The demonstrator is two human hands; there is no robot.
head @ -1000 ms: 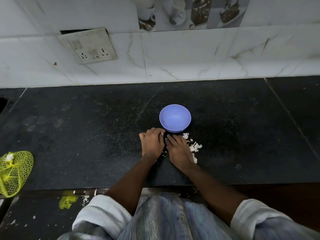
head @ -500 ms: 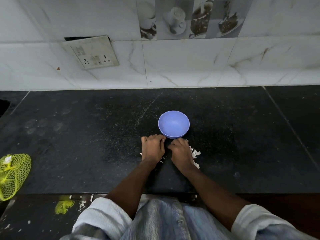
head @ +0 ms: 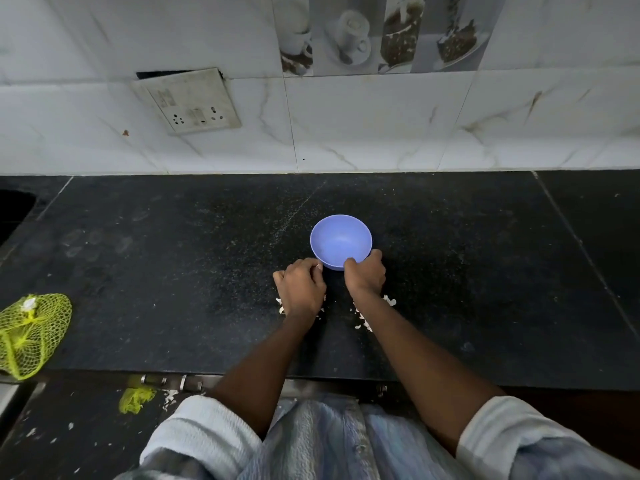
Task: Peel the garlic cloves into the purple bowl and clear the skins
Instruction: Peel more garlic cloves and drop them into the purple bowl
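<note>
The purple bowl (head: 341,241) stands on the black counter (head: 173,271), and its inside looks empty. My right hand (head: 366,278) grips the bowl's near right rim, thumb hooked over the edge. My left hand (head: 302,288) rests knuckles up just left of the bowl with its fingers curled under; whatever is beneath them is hidden. White garlic skins (head: 389,300) lie scattered by my right wrist, and more garlic skins (head: 280,306) peek out beside my left wrist. No clove is visible.
A yellow net bag (head: 29,332) lies at the counter's left front edge. The tiled wall with a loose socket plate (head: 188,102) rises behind. A dark sink opening (head: 14,209) shows at far left. A yellow scrap (head: 135,400) and flakes lie on the floor.
Both hands lay flat over the skins in front of the bowl. Now my right hand has moved forward and taken the bowl's rim, and my left hand's fingers have curled.
</note>
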